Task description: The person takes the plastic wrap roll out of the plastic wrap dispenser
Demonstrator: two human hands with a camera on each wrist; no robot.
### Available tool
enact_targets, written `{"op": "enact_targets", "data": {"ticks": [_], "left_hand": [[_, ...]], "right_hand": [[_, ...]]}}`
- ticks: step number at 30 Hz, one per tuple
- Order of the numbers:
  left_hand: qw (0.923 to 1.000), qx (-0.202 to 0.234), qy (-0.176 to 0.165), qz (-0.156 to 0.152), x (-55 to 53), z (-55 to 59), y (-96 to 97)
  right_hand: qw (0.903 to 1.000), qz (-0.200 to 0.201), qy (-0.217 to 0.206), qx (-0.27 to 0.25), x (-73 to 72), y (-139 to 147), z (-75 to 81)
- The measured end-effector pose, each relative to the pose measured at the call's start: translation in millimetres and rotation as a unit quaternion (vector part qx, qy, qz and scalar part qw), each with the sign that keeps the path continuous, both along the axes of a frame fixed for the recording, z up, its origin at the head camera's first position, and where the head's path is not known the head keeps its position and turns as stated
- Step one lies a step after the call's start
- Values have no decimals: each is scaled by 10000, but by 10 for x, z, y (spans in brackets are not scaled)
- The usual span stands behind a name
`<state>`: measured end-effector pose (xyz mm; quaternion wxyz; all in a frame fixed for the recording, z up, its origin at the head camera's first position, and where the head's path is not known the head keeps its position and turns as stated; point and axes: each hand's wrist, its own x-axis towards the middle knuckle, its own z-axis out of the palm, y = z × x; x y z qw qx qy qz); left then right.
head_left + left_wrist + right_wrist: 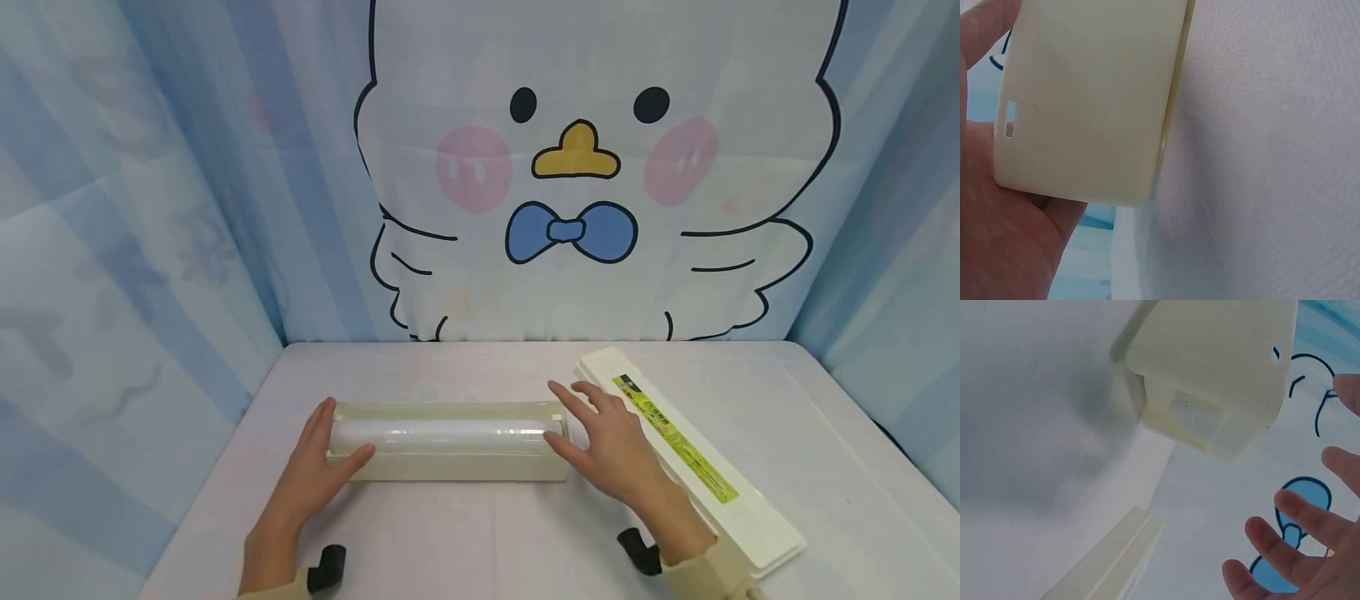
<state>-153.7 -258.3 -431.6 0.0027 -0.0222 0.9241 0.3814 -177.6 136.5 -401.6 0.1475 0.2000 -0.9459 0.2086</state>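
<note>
An off-white cling film dispenser box (pixel 457 468) lies lengthwise on the table, its top uncovered. Inside it a shiny roll of clear film (pixel 442 435) runs nearly from end to end. My left hand (pixel 311 471) grips the left end, thumb over the front edge and fingers behind. The left wrist view shows the box's plain front wall (pixel 1091 106) with a small slot near the palm. At the right end my right hand (pixel 615 442) has its fingers spread, thumb close to the rim. In the right wrist view those fingers stand apart from the box end (pixel 1210 362).
A long white lid (pixel 750 525) with a yellow-green label (pixel 675 437) lies slanted at the right, partly under my right forearm. The white-covered table (pixel 450 542) meets a curtain (pixel 577 300) with a cartoon figure behind. Black mounts (pixel 327 568) sit at both wrists.
</note>
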Motion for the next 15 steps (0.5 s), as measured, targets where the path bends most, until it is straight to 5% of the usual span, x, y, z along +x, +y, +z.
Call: {"op": "enact_targets", "data": {"ticks": [15], "left_hand": [[10000, -25, 58, -4, -5, -18, -2]], "right_hand": [[9997, 243, 18, 102, -21, -126, 18]]}}
